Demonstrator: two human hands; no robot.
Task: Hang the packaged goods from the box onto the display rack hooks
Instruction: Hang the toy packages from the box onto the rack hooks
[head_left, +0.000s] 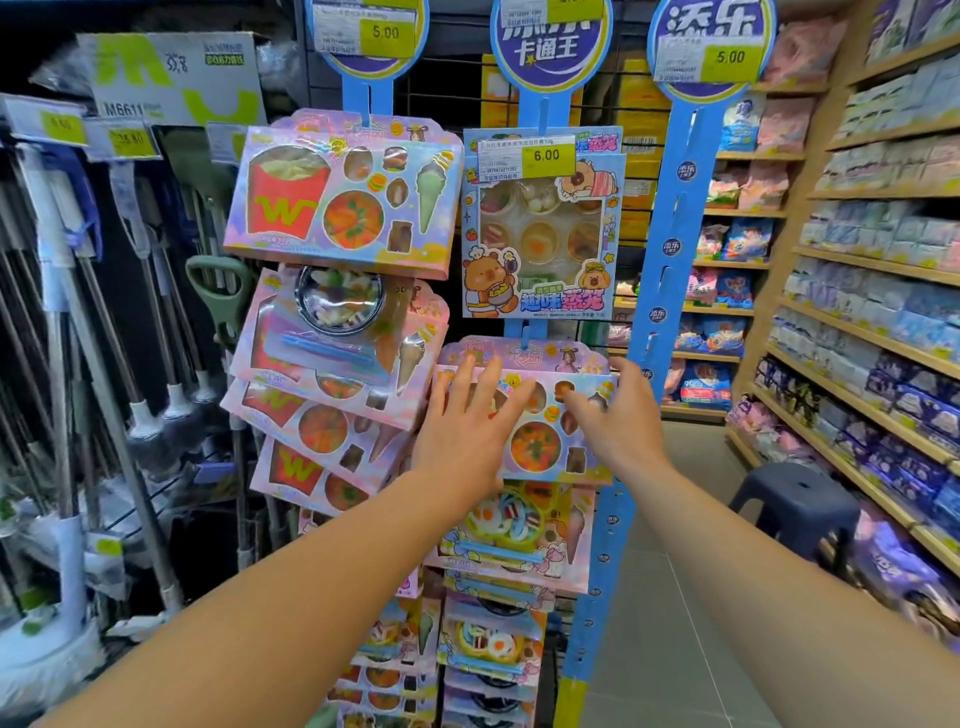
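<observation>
Rack strips (670, 218) of blue card hang in columns, crowded with overlapping toy-food packs. The pink pack (540, 426) being hung sits on the middle column, below the capybara pack (540, 228). Left hand (462, 431) lies flat on its face, fingers straight; right hand (618, 415) pinches its right edge. It looks light, its card stiff and its blister window fragile, so hold it by the card edges near the hang tab.
</observation>
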